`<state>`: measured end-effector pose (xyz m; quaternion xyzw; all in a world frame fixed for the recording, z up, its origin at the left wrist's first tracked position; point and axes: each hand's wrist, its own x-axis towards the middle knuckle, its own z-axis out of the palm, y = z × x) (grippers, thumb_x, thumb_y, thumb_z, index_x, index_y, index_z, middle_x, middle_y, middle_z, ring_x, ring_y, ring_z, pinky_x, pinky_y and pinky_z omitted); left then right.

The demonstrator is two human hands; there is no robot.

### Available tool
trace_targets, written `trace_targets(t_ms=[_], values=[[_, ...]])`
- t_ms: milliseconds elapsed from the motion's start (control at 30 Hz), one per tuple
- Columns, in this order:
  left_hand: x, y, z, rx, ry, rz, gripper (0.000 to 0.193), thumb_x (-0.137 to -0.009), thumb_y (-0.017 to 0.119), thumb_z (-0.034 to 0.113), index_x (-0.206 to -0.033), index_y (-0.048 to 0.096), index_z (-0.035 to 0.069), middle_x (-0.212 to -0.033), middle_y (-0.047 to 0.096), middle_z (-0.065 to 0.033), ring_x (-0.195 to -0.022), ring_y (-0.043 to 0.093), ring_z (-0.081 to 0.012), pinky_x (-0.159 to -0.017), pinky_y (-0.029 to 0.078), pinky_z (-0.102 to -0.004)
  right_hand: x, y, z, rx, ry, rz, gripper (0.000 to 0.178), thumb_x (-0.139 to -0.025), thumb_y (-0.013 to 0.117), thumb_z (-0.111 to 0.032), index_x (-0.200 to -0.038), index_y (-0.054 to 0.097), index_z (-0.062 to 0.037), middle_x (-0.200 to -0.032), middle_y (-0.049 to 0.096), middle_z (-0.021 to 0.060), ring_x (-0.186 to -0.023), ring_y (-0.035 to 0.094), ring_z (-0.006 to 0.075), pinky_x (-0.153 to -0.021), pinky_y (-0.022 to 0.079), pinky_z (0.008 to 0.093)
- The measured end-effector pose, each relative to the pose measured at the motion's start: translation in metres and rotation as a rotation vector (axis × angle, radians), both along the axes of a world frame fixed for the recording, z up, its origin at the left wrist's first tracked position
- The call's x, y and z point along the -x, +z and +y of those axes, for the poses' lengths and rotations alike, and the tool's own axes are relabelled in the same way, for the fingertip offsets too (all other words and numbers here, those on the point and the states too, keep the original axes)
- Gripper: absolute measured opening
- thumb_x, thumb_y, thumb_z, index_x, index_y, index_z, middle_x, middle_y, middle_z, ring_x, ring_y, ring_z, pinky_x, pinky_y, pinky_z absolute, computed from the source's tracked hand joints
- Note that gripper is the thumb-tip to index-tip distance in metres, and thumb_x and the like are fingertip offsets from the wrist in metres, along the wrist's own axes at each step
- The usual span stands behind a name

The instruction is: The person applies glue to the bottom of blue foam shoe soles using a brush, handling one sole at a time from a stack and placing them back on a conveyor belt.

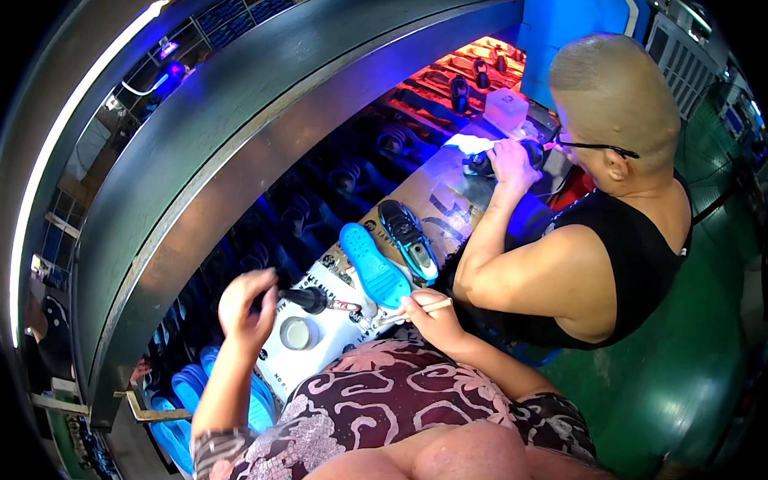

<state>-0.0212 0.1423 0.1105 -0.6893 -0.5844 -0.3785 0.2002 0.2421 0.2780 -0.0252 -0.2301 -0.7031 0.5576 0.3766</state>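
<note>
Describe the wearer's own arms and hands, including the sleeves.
Both the left hand and the right hand are ungloved, and the forearms are bare. The left sleeve and right sleeve are short and dark, printed with a paler pattern. No watch or bracelet shows on either wrist; finer details are too small to tell.

Left hand [250, 306] curled, right hand [436, 323] pinching

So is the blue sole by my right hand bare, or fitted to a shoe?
Bare: nothing is fitted onto the blue sole. Its broad face shows uncovered, and the dark shoe lies beside it.
</note>
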Motion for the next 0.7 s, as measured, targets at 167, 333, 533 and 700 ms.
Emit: trace_targets(t_ms=[167,333,533,700], values=[[0.038,-0.076,-0.215,0.09,0.911,-0.07,0.028,-0.078,0.06,-0.003,-0.105,0.062,-0.001,-0.113,0.061,-0.0172,-0.11,0.055,-0.0317,-0.098,0.04,-0.0395,0.037,-0.009,-0.018,0.152,0.136,0.01,0.028,-0.093,0.056,-0.019,-0.074,0.067,-0.0014,-0.061,0.058,0.0053,-0.056,0.054,0.0114,-0.052,0.042,0.0271],[0.046,-0.173,-0.366,0.306,1.429,-0.313,0.069,-0.071,0.065,0.005,-0.134,0.038,-0.007,-0.133,0.045,-0.0258,-0.124,0.043,-0.0391,-0.108,0.031,-0.0422,0.07,-0.01,-0.03,0.229,0.321,-0.07,0.027,-0.096,0.05,-0.018,-0.083,0.065,0.0005,-0.075,0.064,0.0041,-0.069,0.056,0.0087,-0.063,0.045,0.0234],[0.051,-0.196,-0.398,0.394,1.396,-0.562,0.061,-0.077,0.061,0.018,-0.13,0.043,-0.005,-0.113,0.058,-0.022,-0.1,0.058,-0.0319,-0.088,0.046,-0.0382,0.095,-0.012,-0.027,0.231,0.238,-0.11,0.033,-0.097,0.05,-0.025,-0.082,0.066,-0.0009,-0.07,0.061,0.0027,-0.065,0.053,0.0093,-0.061,0.043,0.0232],[0.057,-0.182,-0.447,0.054,1.098,-1.662,0.038,-0.079,0.061,0.019,-0.112,0.056,0.001,-0.092,0.062,-0.008,-0.077,0.06,-0.0193,-0.069,0.05,-0.0322,0.131,-0.011,-0.038,0.018,0.326,-0.17,0.031,-0.093,0.057,-0.027,-0.083,0.068,-0.0001,-0.071,0.064,0.0059,-0.068,0.057,0.0113,-0.062,0.045,0.0264]])
